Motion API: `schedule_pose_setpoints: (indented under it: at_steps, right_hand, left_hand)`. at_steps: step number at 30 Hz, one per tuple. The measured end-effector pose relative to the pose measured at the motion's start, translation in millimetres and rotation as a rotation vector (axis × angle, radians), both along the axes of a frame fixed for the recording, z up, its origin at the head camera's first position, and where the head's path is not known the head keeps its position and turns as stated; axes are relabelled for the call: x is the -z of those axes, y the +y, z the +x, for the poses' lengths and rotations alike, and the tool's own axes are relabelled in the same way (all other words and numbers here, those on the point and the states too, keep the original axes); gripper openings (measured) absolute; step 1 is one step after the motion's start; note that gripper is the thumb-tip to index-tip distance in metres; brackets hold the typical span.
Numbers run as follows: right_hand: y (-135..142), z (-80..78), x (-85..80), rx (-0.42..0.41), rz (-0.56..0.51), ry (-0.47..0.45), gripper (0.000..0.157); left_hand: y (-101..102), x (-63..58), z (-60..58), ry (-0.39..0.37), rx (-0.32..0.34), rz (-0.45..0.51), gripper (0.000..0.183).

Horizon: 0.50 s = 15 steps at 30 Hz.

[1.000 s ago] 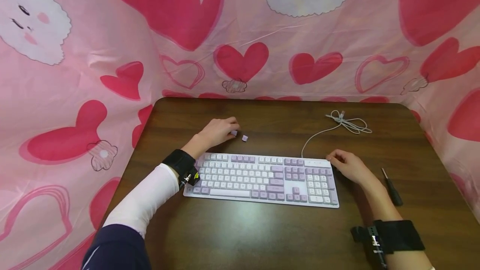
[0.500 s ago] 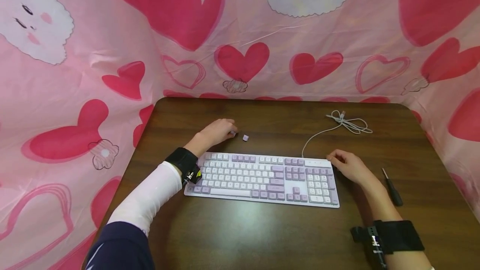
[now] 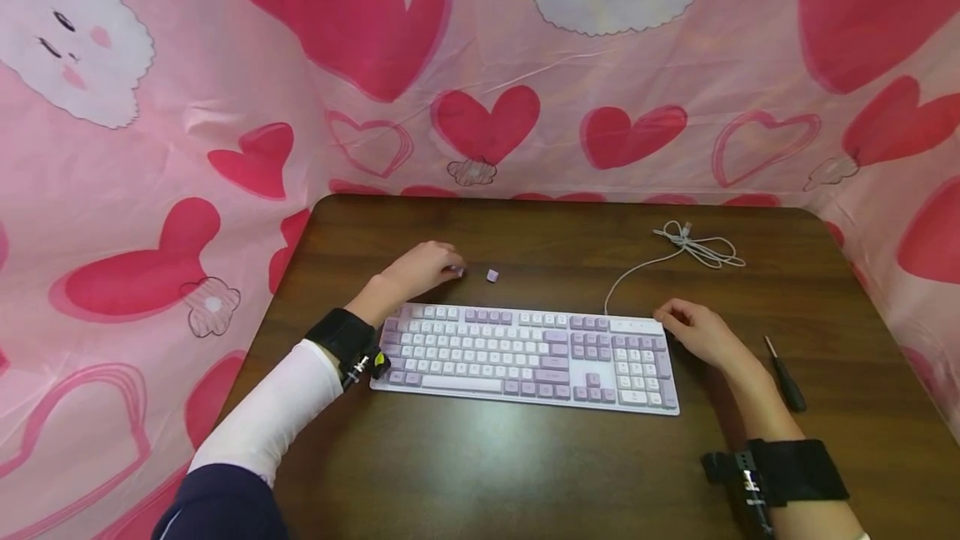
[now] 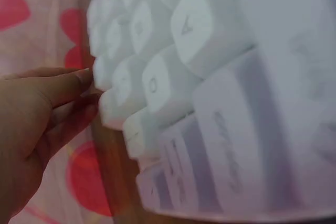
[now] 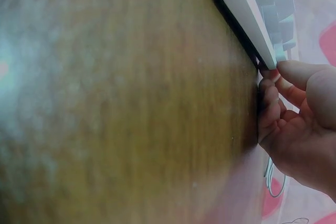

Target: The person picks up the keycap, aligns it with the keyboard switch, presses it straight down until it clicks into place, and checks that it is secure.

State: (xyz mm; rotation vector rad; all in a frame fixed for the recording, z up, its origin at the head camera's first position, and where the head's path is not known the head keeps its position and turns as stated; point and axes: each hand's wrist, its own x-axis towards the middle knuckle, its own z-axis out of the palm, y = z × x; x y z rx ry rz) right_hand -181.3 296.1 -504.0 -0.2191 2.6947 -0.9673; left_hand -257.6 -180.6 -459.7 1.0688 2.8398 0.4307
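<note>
A white keyboard (image 3: 480, 357) with white and lilac keys lies across the table. Behind its left half, my left hand (image 3: 420, 267) pinches a small lilac keycap (image 3: 460, 272) at the fingertips. A second lilac keycap (image 3: 492, 276) rests on the wood just to the right of that hand. In the left wrist view the keys fill most of the picture and hide the fingertips of the left hand (image 4: 31, 114). My right hand (image 3: 697, 330) grips the keyboard's back right corner; seen from the right wrist, the thumb (image 5: 302, 73) is on the top edge with fingers curled beside and below.
A white cable (image 3: 630, 272) runs from the keyboard's back edge to a tied bundle (image 3: 697, 247) at the back right. To the right of my right forearm lies a black-handled screwdriver (image 3: 787, 382). Pink heart-printed cloth (image 3: 555, 140) hangs around the wooden table (image 3: 480, 473).
My left hand has drawn a little to the left and toward me with the keycap, away from the loose one. The right hand stays at the keyboard corner.
</note>
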Motion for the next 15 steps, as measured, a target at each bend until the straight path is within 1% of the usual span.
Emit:
schedule_pose_setpoints:
  at_steps: [3,5,7,9,12,15]
  right_hand:
    - [1.1,-0.1,-0.7,0.001,0.004,-0.004,0.028]
    - [0.6,-0.4,-0.9,0.000,0.004,-0.002,0.029]
    - [0.0,-0.5,-1.4,-0.001,0.005,-0.001,0.029]
    - [-0.3,-0.5,-1.9,-0.005,0.005,0.006,0.029]
    - [-0.5,0.2,-4.0,-0.004,0.009,-0.007,0.028]
    - [-0.3,0.6,-5.7,-0.006,0.008,-0.024,0.028]
  left_hand:
    - [-9.5,-7.3,14.2,0.021,-0.007,0.087,0.020]
    - [-17.7,-12.5,28.4,0.016,-0.031,0.133,0.021]
    - [-27.2,-16.8,45.1,-0.001,-0.068,0.160,0.024]
    - [-37.1,-19.9,62.1,-0.017,-0.103,0.161,0.026]
    - [-51.3,-22.8,86.7,-0.052,-0.168,0.145,0.030]
    - [-64.5,-24.1,108.5,-0.067,-0.202,0.133,0.029]
